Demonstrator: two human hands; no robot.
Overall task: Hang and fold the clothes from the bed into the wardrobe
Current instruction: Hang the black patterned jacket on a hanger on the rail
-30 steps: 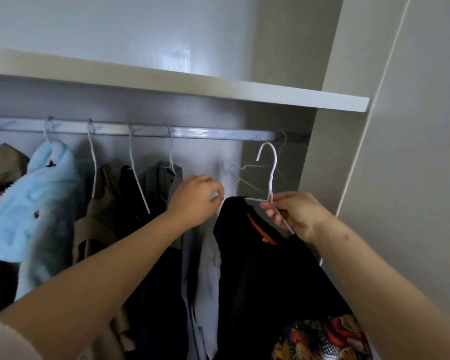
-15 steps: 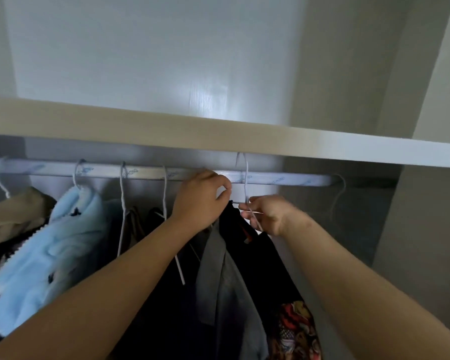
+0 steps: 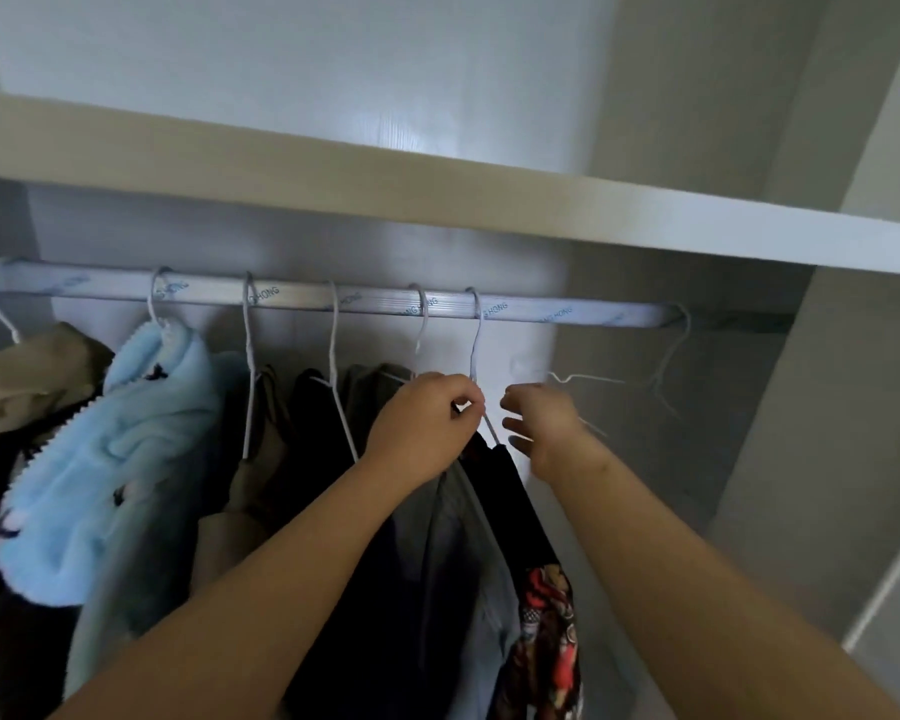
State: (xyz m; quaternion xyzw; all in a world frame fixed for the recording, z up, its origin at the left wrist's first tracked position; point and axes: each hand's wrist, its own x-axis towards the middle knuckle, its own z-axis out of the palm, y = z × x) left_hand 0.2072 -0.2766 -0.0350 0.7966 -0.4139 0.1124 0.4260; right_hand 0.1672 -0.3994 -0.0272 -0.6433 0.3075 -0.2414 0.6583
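Two bare hands hover just under the silver metal wardrobe rail (image 3: 567, 315). The left hand (image 3: 427, 423) pinches the neck of the thin white wire hanger (image 3: 476, 324), which is hooked on the rail and carries the black printed garment (image 3: 513, 488). The right hand (image 3: 541, 420), just to its right, has its fingers loosely apart and holds nothing.

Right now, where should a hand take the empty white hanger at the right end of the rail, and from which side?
Probably at the neck just under the hook of the empty hanger, reached from the left by the free right hand. Its bare wire carries no cloth, nothing hangs between, and the rail is open there for lifting off.
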